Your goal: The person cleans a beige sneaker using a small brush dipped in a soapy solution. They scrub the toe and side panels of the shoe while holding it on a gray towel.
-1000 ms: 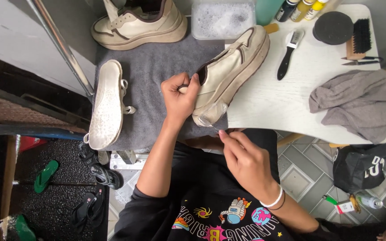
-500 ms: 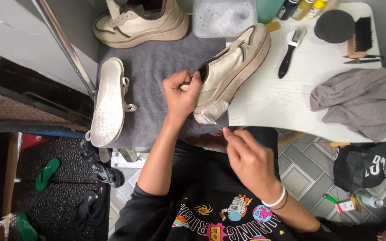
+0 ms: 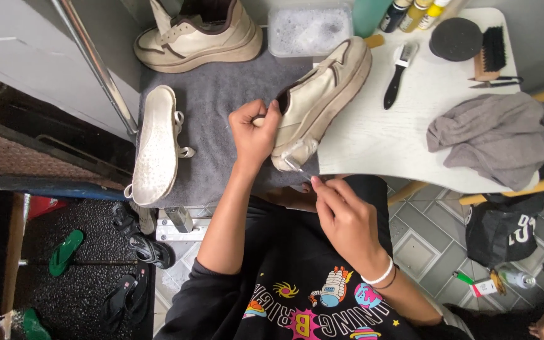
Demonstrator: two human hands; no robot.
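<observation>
Your left hand (image 3: 254, 133) was curled tight around the heel collar of the shoe (image 3: 322, 94), thumb and fingers pressed into the opening; your right hand (image 3: 346, 220) had its fingertips pinched together on something thin at the shoe's near end, perhaps a strip or thread, too small to tell. The shoe lay tilted on its side, half on the grey mat (image 3: 218, 113) and half on the white table (image 3: 379, 138), its heel hanging just past the near edge. That overhang was the risk: I judged a hard tug from your right hand could drag the shoe off the edge if the left grip slackened. To the left an insole (image 3: 155, 148) lay on the mat, a second shoe (image 3: 199, 38) beyond it, and a brush (image 3: 399, 72) and grey cloth (image 3: 492, 135) lay to the right.
</observation>
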